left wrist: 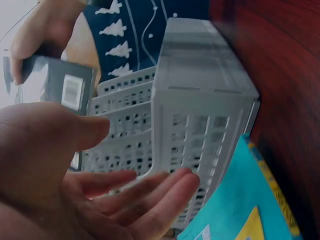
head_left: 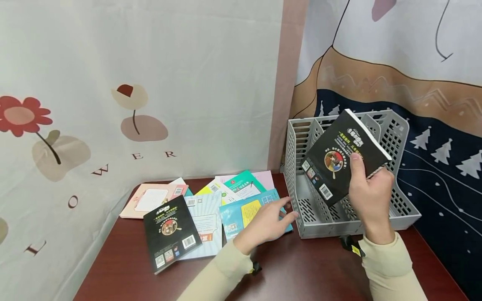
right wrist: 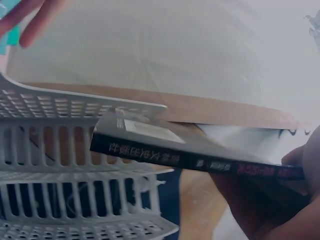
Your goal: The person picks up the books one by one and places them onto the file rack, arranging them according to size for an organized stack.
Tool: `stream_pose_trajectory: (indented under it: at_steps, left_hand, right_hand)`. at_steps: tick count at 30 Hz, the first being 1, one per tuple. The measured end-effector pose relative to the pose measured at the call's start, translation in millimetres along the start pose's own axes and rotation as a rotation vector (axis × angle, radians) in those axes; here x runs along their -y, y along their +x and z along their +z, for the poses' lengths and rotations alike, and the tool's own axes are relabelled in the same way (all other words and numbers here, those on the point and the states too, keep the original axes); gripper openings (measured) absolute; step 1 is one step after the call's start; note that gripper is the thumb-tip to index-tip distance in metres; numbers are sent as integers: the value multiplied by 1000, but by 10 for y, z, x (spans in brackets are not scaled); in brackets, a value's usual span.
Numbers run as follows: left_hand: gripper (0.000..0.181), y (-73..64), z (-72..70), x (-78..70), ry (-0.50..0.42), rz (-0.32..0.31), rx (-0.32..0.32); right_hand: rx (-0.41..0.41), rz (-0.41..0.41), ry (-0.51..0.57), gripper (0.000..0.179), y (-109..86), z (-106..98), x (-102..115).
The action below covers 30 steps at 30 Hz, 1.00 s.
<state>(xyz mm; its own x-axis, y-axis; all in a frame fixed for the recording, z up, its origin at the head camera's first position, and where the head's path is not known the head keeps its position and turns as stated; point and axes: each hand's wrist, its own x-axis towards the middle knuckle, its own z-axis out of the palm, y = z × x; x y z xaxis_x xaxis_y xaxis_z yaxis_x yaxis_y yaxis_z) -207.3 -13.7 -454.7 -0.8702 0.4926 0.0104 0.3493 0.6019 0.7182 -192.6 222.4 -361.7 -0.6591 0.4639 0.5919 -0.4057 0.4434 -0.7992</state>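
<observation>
Book (head_left: pixel 344 144) in right grip (head_left: pixel 370 190), black, round picture (head_left: pixel 334 161), white barcode (head_left: pixel 325 192)

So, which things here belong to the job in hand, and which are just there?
Seemingly part of the job:
black book, gripped by the right hand
gray divided rack, with the left hand near its side
probably the loose books left of it

Apparently just surroundings:
flower-print cloth
tree-print cloth
table

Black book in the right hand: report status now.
Right hand gripping black book, tilted over grey rack. Left hand holding nothing, beside the rack. No obstruction visible between book and rack.
</observation>
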Motion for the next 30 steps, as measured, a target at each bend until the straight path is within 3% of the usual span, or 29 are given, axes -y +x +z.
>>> stream_pose_trajectory:
  at_steps: [3, 6, 11, 19, 27, 30]
  left_hand:
    - [70, 46, 83, -55, 53, -28, 25]
    - [75, 82, 162, -93, 93, -52, 45]
    - [77, 132, 253, -126, 139, -59, 39]
    - [79, 151, 274, -94, 156, -37, 60]
    - [80, 174, 269, -62, 181, 18, 49]
    - [80, 180, 267, -59, 175, 15, 54]
  right_hand:
    - [42, 0, -45, 34, -12, 86, -97]
    - [137, -3, -132, 40, -71, 231, -220]
    - [257, -5, -209, 42, -210, 481, -401]
    - [325, -23, -196, 38, -344, 709, -566]
    - [476, 6, -176, 34, -395, 768, -645]
    - [526, 6, -176, 43, -402, 792, -698]
